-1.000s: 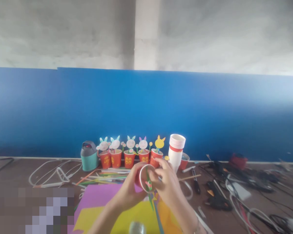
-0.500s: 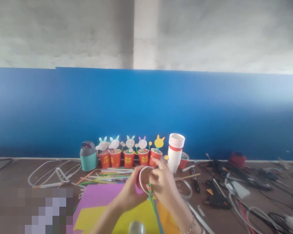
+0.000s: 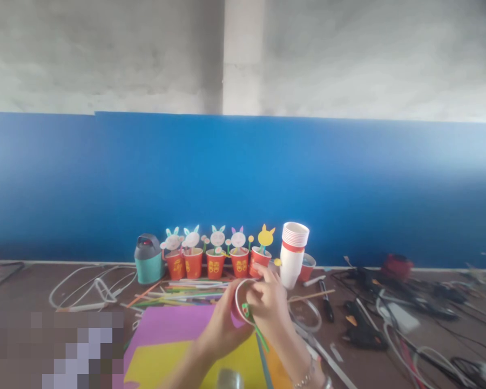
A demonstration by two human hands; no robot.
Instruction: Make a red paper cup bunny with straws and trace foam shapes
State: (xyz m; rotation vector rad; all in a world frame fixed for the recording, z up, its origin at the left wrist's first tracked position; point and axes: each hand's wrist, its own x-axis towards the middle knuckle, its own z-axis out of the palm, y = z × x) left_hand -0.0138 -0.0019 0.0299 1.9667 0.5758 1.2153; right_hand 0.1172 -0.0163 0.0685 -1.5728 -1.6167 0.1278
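Observation:
My left hand (image 3: pixel 223 324) is wrapped around a paper cup (image 3: pixel 237 302), tilted so its white-rimmed mouth faces me. The fingers of my right hand (image 3: pixel 267 302) are curled and reach into the cup's mouth; their tips are hidden there. A small green piece with red marks (image 3: pixel 245 310) shows inside the cup beside these fingers. From the rim, a thin green straw-like strip (image 3: pixel 262 339) sticks out below my right hand. Purple paper (image 3: pixel 174 324) and yellow paper (image 3: pixel 174 359) lie beneath my hands.
Red cups with paper rabbit heads (image 3: pixel 216 263) stand in a row at the back. Beside them are a teal-grey container (image 3: pixel 149 259) and a stack of white cups (image 3: pixel 294 254). Coloured sticks (image 3: pixel 186 294) lie before them. Right: a black glue gun (image 3: pixel 362 329), a pen (image 3: pixel 327 302), cables.
The cup and both hands have shifted slightly right in view. The green strip has turned, its outer end now pointing further right. My right fingers remain inside the cup.

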